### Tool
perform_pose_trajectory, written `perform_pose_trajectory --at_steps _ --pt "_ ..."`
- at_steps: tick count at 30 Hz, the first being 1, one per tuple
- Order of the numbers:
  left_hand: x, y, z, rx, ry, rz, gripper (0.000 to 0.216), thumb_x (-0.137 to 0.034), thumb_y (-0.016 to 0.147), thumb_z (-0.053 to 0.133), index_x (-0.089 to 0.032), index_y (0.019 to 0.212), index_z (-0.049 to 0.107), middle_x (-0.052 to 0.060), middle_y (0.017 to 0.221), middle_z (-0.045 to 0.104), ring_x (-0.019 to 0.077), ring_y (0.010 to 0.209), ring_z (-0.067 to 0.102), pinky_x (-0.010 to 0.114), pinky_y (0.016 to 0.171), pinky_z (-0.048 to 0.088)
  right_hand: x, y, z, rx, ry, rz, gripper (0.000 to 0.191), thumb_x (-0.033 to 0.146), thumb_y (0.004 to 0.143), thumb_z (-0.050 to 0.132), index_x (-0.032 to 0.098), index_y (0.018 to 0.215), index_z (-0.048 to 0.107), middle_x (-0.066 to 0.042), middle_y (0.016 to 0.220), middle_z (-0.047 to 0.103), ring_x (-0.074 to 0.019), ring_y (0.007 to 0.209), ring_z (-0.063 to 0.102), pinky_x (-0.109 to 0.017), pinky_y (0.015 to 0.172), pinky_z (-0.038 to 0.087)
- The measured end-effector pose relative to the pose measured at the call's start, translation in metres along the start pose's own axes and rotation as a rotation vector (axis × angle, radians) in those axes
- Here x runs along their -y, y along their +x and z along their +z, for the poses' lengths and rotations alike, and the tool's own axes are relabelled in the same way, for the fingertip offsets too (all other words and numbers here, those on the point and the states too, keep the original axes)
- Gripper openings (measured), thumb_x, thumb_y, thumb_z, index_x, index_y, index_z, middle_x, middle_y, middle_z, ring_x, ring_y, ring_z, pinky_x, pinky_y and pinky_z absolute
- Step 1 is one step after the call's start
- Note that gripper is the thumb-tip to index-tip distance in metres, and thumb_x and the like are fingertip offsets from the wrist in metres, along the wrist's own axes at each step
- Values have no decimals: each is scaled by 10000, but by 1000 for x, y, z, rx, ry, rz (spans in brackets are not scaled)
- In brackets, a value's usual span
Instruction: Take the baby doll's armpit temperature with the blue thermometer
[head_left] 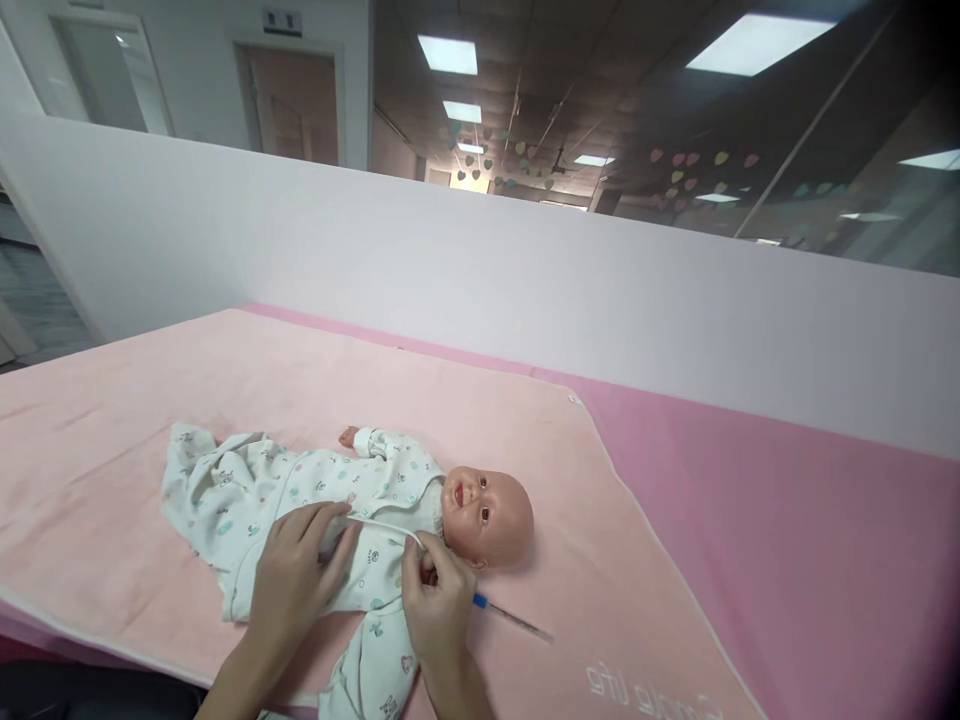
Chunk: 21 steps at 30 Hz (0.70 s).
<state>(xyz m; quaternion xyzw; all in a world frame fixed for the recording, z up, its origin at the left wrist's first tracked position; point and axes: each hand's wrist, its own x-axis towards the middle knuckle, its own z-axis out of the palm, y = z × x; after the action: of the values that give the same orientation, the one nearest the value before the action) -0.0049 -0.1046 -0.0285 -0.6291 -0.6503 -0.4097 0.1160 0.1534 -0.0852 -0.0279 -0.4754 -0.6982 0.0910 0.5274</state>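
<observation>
A bald baby doll (491, 515) lies on its back, its head to the right. It wears a white long-sleeved baby top (322, 475) with small printed figures, and matching trousers (225, 480). My right hand (441, 595) pinches the top's front edge just below the doll's neck. Lower on the chest, my left hand (300, 560) has its bent fingers and thumb on the same edge, which runs as a pale strip between both hands. Beside my right hand lies a thin glass thermometer (517, 622) with a blue end, partly hidden by that hand.
Under the doll is a peach mat (600, 560) with white lettering, spread over a pink surface (750, 500). A white low wall (525, 260) stands behind, with glass above its right part. Something dark (97, 690) is at the lower left edge.
</observation>
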Motion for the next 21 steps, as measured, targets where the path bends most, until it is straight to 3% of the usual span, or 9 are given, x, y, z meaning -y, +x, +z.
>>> perform_pose_trajectory --at_steps 7,13,21 --pt "30 -5 -21 86 55 -46 290 -437 813 505 -226 993 591 69 1043 593 245 966 544 375 820 422 1 0 -1 -17 51 40 218 244 847 469 146 769 647 30 450 483 -73 400 414 -184 439 332" --pt "31 -9 -29 167 32 6 224 -379 817 486 -234 947 597 69 1177 525 253 1041 515 394 853 414 2 2 -3 -33 56 65 215 250 852 473 141 789 647 26 475 498 -73 418 420 -190 450 324" --pt "27 -3 -35 223 40 89 127 -313 816 483 -232 863 568 33 1058 589 227 999 507 392 868 362 2 3 -3 -27 54 74 223 261 855 465 142 775 637 36 468 473 -69 411 403 -186 444 315"
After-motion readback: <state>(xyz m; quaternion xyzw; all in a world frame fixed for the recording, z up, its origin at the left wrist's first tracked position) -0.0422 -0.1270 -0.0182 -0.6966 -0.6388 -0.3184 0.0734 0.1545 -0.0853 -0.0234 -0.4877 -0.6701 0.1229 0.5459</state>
